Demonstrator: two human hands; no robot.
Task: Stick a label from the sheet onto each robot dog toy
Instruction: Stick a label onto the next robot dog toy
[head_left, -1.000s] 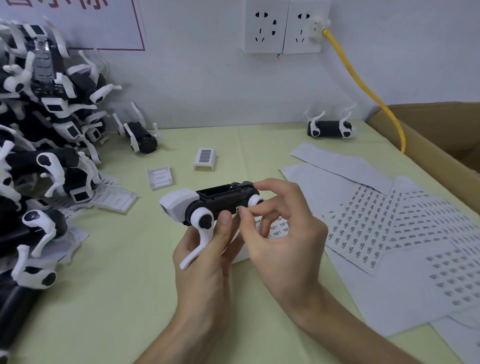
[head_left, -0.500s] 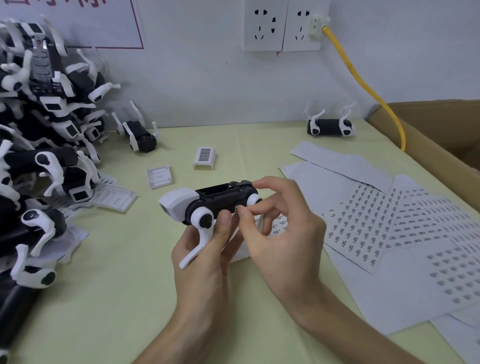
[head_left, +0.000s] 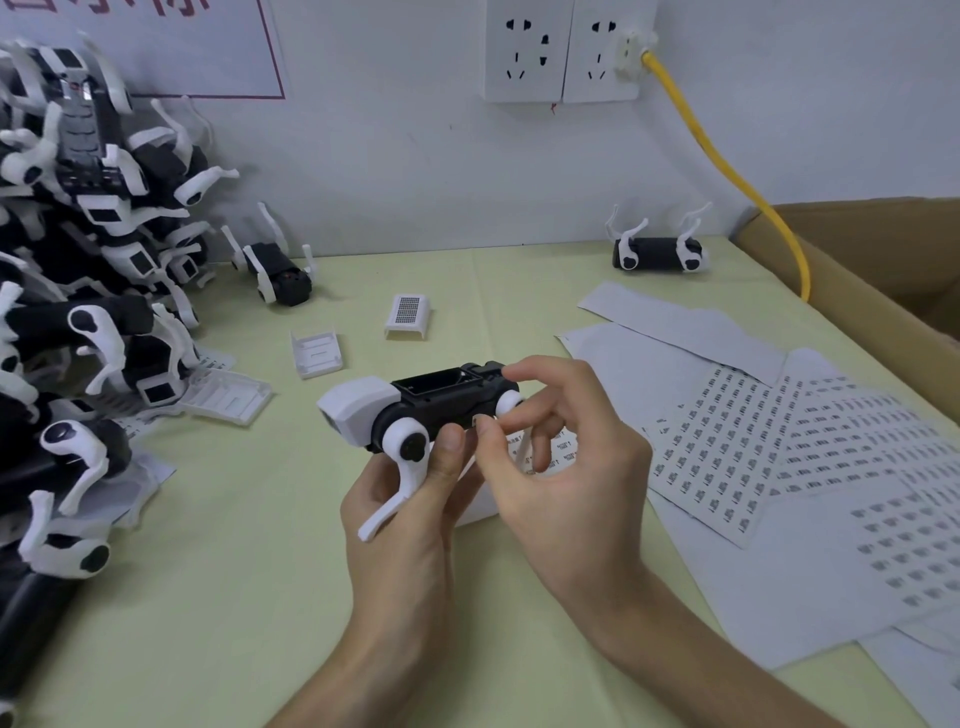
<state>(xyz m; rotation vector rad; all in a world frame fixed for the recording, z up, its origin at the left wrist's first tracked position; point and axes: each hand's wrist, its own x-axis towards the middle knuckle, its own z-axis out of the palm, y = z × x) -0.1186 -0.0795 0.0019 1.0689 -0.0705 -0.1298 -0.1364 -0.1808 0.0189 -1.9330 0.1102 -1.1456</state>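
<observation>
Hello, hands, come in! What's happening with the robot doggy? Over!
Left hand grips black-and-white plastic robot dog toy. Right hand pinches at its side; label too small to confirm. Nothing in the way.

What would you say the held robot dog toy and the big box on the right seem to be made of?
The robot dog toy, gripped by the left hand, looks like moulded plastic: matte black body, smooth white head and legs with crisp edges. The box seems to be plain brown cardboard, judging by its dull tan face and thin raw rim.

The print on the label sheets (head_left: 727, 447) is too small to read; the toy pile (head_left: 78, 291) is cut off left.
</observation>
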